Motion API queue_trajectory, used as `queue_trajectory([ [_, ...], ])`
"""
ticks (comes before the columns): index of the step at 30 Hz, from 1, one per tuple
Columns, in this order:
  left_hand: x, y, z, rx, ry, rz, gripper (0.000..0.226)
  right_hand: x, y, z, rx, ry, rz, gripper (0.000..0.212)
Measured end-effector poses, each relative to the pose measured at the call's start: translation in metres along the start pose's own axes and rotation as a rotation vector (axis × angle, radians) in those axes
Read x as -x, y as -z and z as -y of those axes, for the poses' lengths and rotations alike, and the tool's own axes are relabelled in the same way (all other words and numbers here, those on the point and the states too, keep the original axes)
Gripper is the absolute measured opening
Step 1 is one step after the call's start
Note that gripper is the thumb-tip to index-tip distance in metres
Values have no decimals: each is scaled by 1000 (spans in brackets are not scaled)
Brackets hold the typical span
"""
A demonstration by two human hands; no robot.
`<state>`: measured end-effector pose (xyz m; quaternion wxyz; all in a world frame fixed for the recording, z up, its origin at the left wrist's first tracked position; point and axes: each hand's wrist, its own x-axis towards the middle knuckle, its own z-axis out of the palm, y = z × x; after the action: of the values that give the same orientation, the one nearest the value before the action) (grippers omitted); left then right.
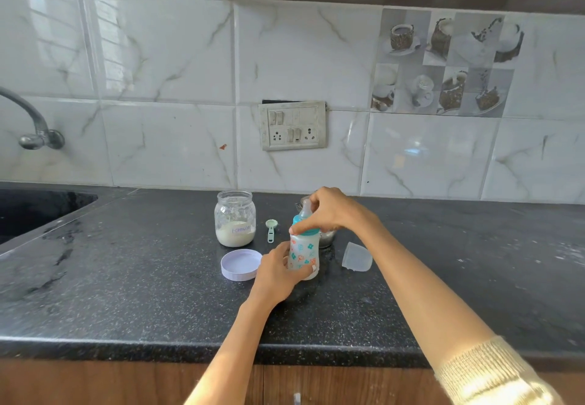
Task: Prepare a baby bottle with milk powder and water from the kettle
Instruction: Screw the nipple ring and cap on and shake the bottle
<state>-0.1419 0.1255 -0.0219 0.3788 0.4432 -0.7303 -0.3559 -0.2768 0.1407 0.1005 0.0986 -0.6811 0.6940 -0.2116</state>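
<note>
Both hands are closed on the baby bottle (303, 254), which stands upright on the black speckled counter (158, 294) near its middle. Its lower body is gripped by the left hand (278, 273), fingers curled round the printed side, while the teal collar (306, 230) at the top is pinched by the thumb and fingers of the right hand (329, 210); the pale teat (305, 209) is seen rising just under that palm. A whitish fill can be made out through the frosted wall of the bottle, though its level cannot be told.

At the far left a dark sink (38, 211) is set into the counter, with a metal tap (30, 120) mounted on the tiled wall above it. Further right, a glass jar (235, 218) stands open behind and to the left of the bottle; white powder fills roughly its bottom third, and a small handwritten label is stuck at powder height (the writing is too small to be read with certainty). Its lilac lid (241, 264) lies upturned in front of it, touching or nearly touching the left hand. A pale green scoop (271, 229) lies between jar and bottle, bowl toward the wall. Behind the bottle a metal vessel (326, 237) is mostly hidden, and its contents cannot be seen. To the right, a clear cap (357, 256) lies on its side, just apart from the bottle.
</note>
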Motion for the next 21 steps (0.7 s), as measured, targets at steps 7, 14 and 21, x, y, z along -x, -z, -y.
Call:
queue_trajectory([
  [7,3,3,-4,2,-5,-6,56,14,-16,19,81,-130,-263,56],
  [14,5,4,-1,11,-6,2,55,19,-27,36,185,-270,-346,65],
  [21,4,3,-1,13,-17,13,61,25,29,-32,-181,-224,-34,74],
])
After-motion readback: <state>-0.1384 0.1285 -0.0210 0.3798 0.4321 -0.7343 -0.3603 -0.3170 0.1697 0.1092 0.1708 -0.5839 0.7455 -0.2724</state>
